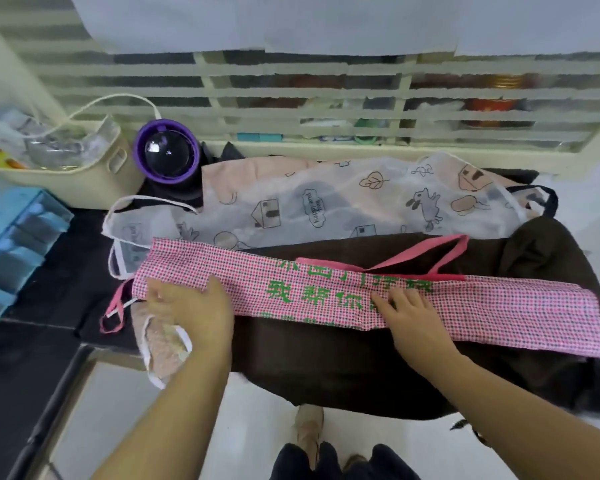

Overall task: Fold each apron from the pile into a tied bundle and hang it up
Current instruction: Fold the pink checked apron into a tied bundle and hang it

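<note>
Pink checked apron (257,271), folded into a long strip, lies under both my hands. My left hand (187,306) rests flat on its left end and my right hand (413,317) presses its middle, neither gripping, as far as I can tell. Beyond them lies a white printed apron (326,209).

A person's left hand (187,306) and right hand (413,317) lie flat on a pink checked apron (499,306), folded into a long strip with green lettering, on a bench (326,358) draped in dark cloth. The left hand presses the strip's left end, the right its middle. Pink straps (440,254) loop out from its far edge. Behind lies a white printed apron (326,206); a purple-rimmed dome (167,154), cream basket (94,174) and blue drawers (11,244) stand at left.
</note>
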